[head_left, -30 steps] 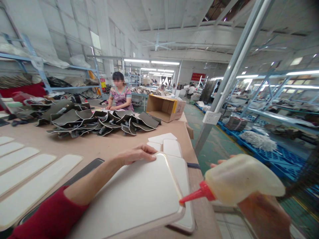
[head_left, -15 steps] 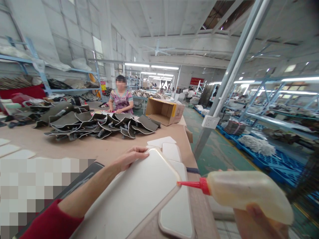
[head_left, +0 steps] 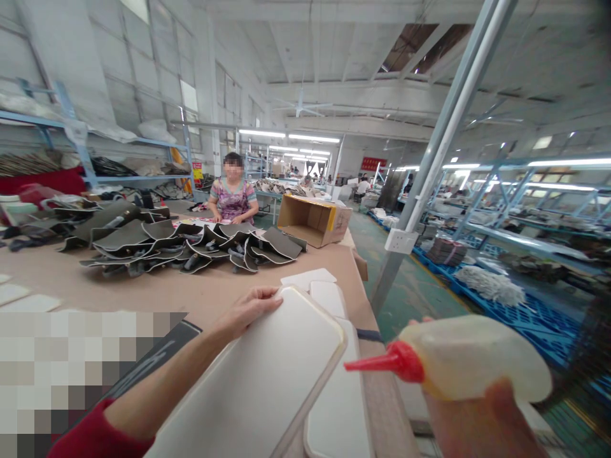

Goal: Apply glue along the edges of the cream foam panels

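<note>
My left hand (head_left: 252, 306) grips the far left edge of a large white panel (head_left: 258, 375) with cut corners and a pale border. A wet-looking yellowish line runs along the panel's right-hand edge. In my right hand (head_left: 482, 413) is a translucent squeeze bottle (head_left: 482, 356) with a red nozzle, partly filled with yellowish liquid. The nozzle tip points left and sits just off the panel's right corner, apart from it. Smaller white panels (head_left: 338, 394) lie partly under the large one on the table's right side.
Dark grey-green folded pieces (head_left: 191, 245) are heaped across the brown table (head_left: 157, 289). Behind them stands an open cardboard box (head_left: 310, 222), and a co-worker (head_left: 233, 197) sits farther back. A metal post (head_left: 405, 222) with a socket rises beside the table's right edge.
The bottle's nozzle has come away from the panel's corner and the bottle has turned slightly. My left hand keeps its hold on the panel.
</note>
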Action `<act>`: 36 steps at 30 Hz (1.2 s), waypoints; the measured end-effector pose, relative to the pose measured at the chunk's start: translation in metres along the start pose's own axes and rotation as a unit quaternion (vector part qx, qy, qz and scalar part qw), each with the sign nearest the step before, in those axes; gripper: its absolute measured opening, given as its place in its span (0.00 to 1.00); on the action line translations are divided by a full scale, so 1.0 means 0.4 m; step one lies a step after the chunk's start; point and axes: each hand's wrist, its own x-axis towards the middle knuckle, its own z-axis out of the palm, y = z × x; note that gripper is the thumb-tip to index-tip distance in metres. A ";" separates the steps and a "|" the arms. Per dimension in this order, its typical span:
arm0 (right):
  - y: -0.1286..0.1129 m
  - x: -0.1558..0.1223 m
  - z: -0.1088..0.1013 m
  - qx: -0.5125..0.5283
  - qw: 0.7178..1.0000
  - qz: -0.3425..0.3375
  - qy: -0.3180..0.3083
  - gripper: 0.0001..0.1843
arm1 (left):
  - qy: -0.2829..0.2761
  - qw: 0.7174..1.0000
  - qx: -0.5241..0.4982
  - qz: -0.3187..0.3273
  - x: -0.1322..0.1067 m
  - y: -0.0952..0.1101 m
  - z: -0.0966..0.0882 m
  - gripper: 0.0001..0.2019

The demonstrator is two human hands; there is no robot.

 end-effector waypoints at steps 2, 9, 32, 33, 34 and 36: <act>-0.049 0.030 0.027 0.024 0.999 -0.002 0.036 0.35 | -0.005 1.000 0.009 -0.006 -0.014 0.014 0.000 0.23; -0.090 0.094 0.026 0.032 0.997 -0.041 -0.054 0.33 | -0.038 0.998 0.038 -0.031 -0.051 0.068 0.009 0.26; -0.050 0.077 0.038 0.002 0.999 -0.049 0.017 0.37 | 0.067 0.989 -0.134 0.011 0.012 -0.005 0.027 0.15; -0.051 0.084 0.038 0.002 0.999 -0.051 0.013 0.37 | 0.068 0.988 -0.141 0.009 0.017 -0.010 0.029 0.14; -0.051 0.090 0.038 0.001 0.999 -0.053 0.011 0.36 | 0.069 0.987 -0.148 0.005 0.022 -0.016 0.030 0.13; -0.049 0.101 0.036 -0.001 0.999 -0.051 0.002 0.36 | 0.068 0.985 -0.160 -0.002 0.032 -0.030 0.032 0.12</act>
